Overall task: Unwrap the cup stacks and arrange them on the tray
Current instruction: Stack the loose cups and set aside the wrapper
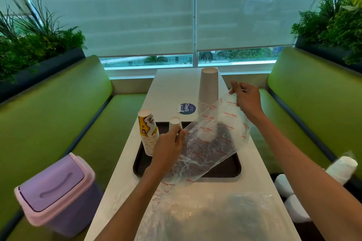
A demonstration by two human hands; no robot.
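Clear plastic printed in red, the wrapper (213, 139) hangs stretched between both hands above the dark tray (228, 169), slanting from near left up to far right. The left hand (168, 148) is low over the tray's left half, back of the hand up, fingers curled and pinching the wrapper's near edge. The right hand (246, 100) is raised farther off and to the right, with its wrist bent and its fingertips nipping the wrapper's far end; that forearm reaches in long from the lower right.

Upside down on the tray's left side stands the patterned cup stack (147, 133), just left of the left hand. A small white cup stack (175, 123) sits just behind that hand's fingers; whether they touch it cannot be told. The tall white cup stack (208, 88) rises upside down beyond the tray, just left of the right hand, its foot hidden behind the wrapper.

On the near tabletop (168, 92) lies a second wrapper (205, 215), crumpled flat. Wrapped white stacks (340, 166) lie on the green seat at right, and a purple bin (54, 191) stands at left.
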